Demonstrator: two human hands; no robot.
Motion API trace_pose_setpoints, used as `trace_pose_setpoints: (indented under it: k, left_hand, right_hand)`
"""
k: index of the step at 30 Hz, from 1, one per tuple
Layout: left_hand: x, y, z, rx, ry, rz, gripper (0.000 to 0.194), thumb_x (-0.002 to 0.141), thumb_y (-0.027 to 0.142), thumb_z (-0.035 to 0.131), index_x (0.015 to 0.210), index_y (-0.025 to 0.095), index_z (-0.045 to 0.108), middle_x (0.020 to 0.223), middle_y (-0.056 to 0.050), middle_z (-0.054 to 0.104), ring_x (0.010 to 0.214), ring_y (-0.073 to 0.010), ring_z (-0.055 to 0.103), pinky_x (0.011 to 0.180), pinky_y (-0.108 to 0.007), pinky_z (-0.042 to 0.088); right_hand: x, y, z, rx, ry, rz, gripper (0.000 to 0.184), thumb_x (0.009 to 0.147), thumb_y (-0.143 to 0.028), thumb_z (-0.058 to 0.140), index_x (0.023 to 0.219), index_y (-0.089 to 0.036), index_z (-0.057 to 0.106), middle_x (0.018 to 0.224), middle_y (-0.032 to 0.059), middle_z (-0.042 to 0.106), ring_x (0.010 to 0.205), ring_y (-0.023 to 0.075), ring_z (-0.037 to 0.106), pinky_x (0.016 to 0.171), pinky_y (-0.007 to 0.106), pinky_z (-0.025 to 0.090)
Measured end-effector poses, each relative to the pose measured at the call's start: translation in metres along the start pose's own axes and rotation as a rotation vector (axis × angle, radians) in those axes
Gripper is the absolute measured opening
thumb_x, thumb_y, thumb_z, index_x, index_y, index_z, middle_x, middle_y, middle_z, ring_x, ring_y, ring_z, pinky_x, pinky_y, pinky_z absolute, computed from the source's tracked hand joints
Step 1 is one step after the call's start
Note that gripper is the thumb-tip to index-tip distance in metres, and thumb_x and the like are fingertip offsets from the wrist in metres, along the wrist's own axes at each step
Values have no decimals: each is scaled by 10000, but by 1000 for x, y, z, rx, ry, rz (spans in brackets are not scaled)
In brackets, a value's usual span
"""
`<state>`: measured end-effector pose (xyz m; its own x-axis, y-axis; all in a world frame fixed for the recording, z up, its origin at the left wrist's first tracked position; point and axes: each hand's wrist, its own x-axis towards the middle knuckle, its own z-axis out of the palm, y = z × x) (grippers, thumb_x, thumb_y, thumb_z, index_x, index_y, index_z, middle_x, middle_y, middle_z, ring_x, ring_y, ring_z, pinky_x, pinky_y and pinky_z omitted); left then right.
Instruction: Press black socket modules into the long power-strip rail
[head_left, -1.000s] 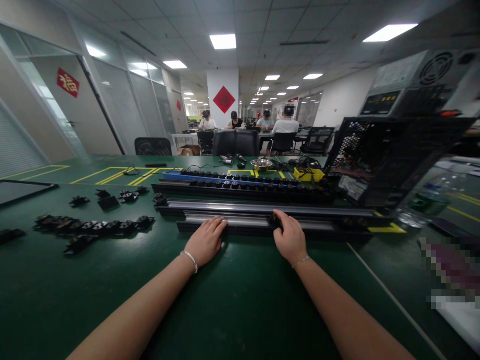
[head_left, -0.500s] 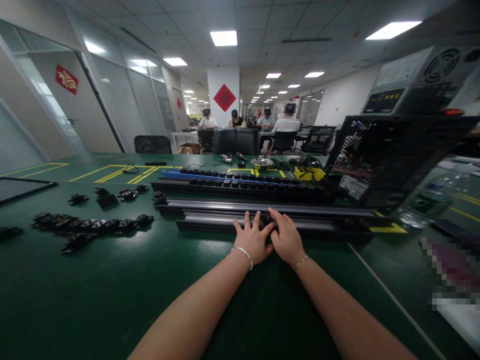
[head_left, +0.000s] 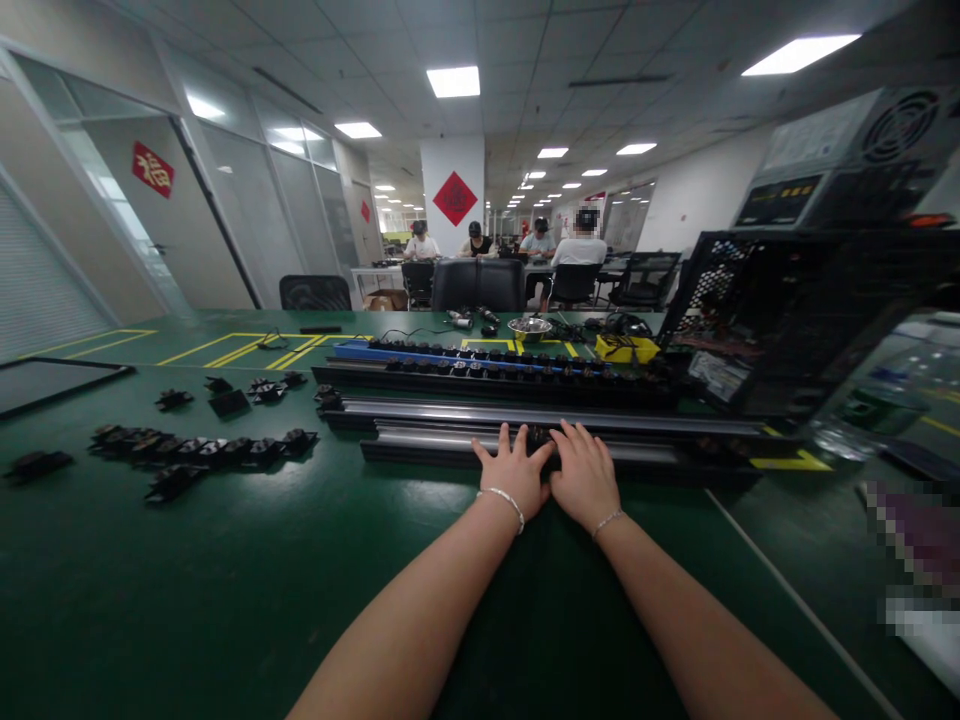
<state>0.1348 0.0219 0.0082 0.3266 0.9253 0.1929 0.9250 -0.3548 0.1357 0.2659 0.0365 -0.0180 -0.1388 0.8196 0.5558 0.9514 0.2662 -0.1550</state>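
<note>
My left hand (head_left: 514, 472) lies on the nearest long black rail (head_left: 427, 440), its fingers spread. Beside it, my right hand (head_left: 587, 472) rests on the same rail with fingers stretched forward. Between the two hands a small black part (head_left: 538, 437) sits in the rail's channel; my fingers hide much of it. More dark parts show dimly near the rail's right end. A second long rail (head_left: 480, 409) runs parallel just behind.
Small black parts (head_left: 202, 450) stand in a row on the green table (head_left: 225, 580) at left. Farther back lie a part-filled rail (head_left: 480, 368), a metal bowl (head_left: 529, 327) and a yellow tray (head_left: 626, 348). An open computer case (head_left: 795, 310) stands at right. People sit beyond.
My right hand has shifted slightly right, and its fingers have moved off the small black part and flattened onto the rail. The left hand stays spread beside the part. The view has turned slightly left.
</note>
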Motion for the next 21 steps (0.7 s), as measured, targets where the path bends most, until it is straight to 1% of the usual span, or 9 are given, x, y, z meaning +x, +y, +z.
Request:
trace_pose_setpoints:
  k: [4, 7, 11, 15, 21]
  left_hand:
    - [0, -2, 1, 3, 10, -5, 578, 784, 463, 492, 1338, 411, 336, 1487, -106, 254, 1345, -421, 139, 879, -798, 99]
    - [1, -4, 1, 20, 24, 10, 580, 773, 459, 513, 1328, 390, 360, 1475, -119, 278, 1347, -406, 155, 908, -779, 102]
    - [0, -5, 0, 72, 49, 39, 591, 766, 457, 527, 1328, 363, 369, 1457, -129, 315, 1357, -364, 167, 983, -714, 74]
    - [-1, -5, -1, 115, 55, 26, 566, 773, 474, 511, 1315, 379, 375, 1453, -99, 334, 1363, -321, 181, 1034, -651, 55]
    - [-3, -12, -2, 127, 65, 18, 601, 741, 481, 552, 1310, 383, 385, 1439, -85, 359, 1358, -317, 198, 1037, -645, 65]
  right_hand:
    - [1, 2, -1, -26, -41, -17, 559, 670, -118, 448, 1224, -141, 519, 1344, 98, 485, 1267, 251, 377, 1046, 449, 261]
    - [2, 1, -3, -20, -55, -7, 555, 679, -118, 443, 1228, -141, 519, 1326, 92, 505, 1250, 243, 399, 1042, 441, 263]
    - [3, -1, -5, -12, -79, 12, 557, 683, -120, 445, 1235, -142, 518, 1333, 85, 499, 1257, 236, 391, 1048, 432, 250]
    - [3, -1, -5, -14, -101, 23, 570, 680, -121, 444, 1246, -148, 508, 1340, 77, 493, 1263, 225, 379, 1057, 418, 229]
    - [3, -1, -6, -15, -110, 28, 590, 673, -126, 446, 1260, -150, 494, 1349, 79, 482, 1269, 220, 368, 1062, 412, 213]
